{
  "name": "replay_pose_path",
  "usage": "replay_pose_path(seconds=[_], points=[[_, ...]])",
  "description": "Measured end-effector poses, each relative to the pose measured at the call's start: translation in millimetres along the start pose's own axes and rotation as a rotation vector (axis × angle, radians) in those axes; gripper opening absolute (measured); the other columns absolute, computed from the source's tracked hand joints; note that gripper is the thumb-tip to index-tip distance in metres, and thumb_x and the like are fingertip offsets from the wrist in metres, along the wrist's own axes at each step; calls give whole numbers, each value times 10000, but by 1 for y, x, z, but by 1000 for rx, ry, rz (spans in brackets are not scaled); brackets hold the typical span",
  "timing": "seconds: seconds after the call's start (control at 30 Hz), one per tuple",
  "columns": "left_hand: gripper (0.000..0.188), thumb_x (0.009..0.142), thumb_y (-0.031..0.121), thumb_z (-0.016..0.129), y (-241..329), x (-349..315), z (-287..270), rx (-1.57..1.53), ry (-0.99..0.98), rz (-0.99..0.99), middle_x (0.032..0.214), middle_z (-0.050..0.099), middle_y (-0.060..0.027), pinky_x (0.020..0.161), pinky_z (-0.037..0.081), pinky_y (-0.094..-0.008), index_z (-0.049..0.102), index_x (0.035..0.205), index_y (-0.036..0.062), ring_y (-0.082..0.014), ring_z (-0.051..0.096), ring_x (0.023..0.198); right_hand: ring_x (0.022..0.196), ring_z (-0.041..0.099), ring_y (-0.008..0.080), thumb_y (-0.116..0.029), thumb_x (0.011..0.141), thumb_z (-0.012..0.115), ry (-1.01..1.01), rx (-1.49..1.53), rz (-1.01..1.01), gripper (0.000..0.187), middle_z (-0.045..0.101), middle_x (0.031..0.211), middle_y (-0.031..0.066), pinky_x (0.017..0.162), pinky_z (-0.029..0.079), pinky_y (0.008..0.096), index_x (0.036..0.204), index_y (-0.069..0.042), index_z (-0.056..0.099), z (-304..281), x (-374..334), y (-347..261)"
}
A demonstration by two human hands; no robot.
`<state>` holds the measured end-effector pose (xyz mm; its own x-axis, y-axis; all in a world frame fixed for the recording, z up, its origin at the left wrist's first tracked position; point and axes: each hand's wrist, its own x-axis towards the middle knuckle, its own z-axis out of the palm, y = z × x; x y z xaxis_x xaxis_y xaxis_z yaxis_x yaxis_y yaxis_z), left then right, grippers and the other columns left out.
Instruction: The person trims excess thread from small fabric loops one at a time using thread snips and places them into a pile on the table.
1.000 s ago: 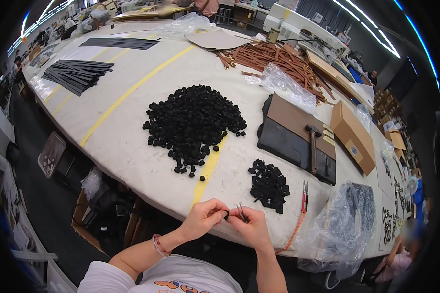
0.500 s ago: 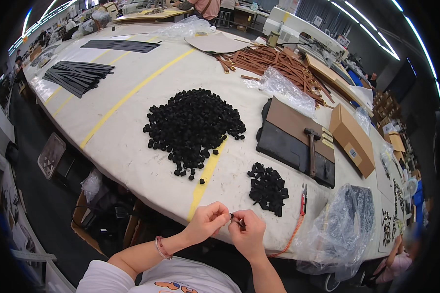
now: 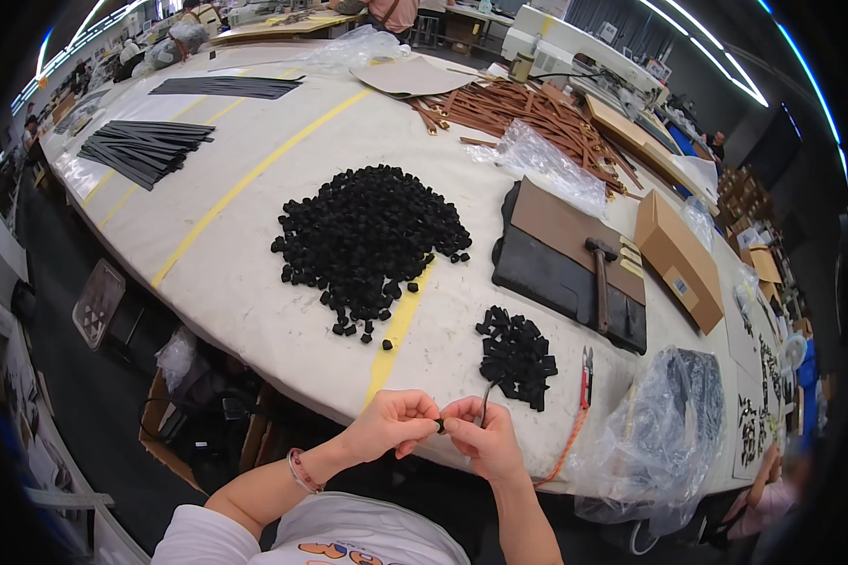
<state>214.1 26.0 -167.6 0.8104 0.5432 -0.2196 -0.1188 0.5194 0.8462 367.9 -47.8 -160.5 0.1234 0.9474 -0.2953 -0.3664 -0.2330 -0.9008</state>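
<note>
Roughly forward from the right hand [image 3: 492, 446] points a metal tool [image 3: 485, 405].

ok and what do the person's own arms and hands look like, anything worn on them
The left hand and right hand are ungloved, and both forearms are bare. A bracelet in reddish and pale tones circles the left wrist; none shows on the right. A white short sleeve covers the left upper arm; the right sleeve is out of view.

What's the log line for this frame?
left hand: pinching small black piece | right hand: at same piece, gripping slim metal tool | nearby: larger black pile, smaller black pile, red-handled snips
</note>
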Motion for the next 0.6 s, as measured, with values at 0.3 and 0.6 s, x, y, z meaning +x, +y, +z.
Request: replay_pose_path(seconds=[0.3, 0.6], points=[[39, 728, 22, 547, 1, -1, -1, 179, -24, -20, 599, 509, -30, 372, 361, -189, 512, 728, 5, -69, 448, 412, 462, 362, 15, -38, 678, 620, -266, 204, 216, 124, 480, 598, -25, 391, 230, 155, 686, -40, 497, -6, 5, 4], [85, 686, 6, 550, -16, 12, 0, 1014, 322, 876, 613, 523, -79, 417, 407, -257, 474, 724, 3, -149, 492, 436, 498, 372, 21, -18, 719, 544, 158, -612, -339, 62, 468, 589, -22, 447, 296, 173, 710, 1, 486, 18, 7, 3]])
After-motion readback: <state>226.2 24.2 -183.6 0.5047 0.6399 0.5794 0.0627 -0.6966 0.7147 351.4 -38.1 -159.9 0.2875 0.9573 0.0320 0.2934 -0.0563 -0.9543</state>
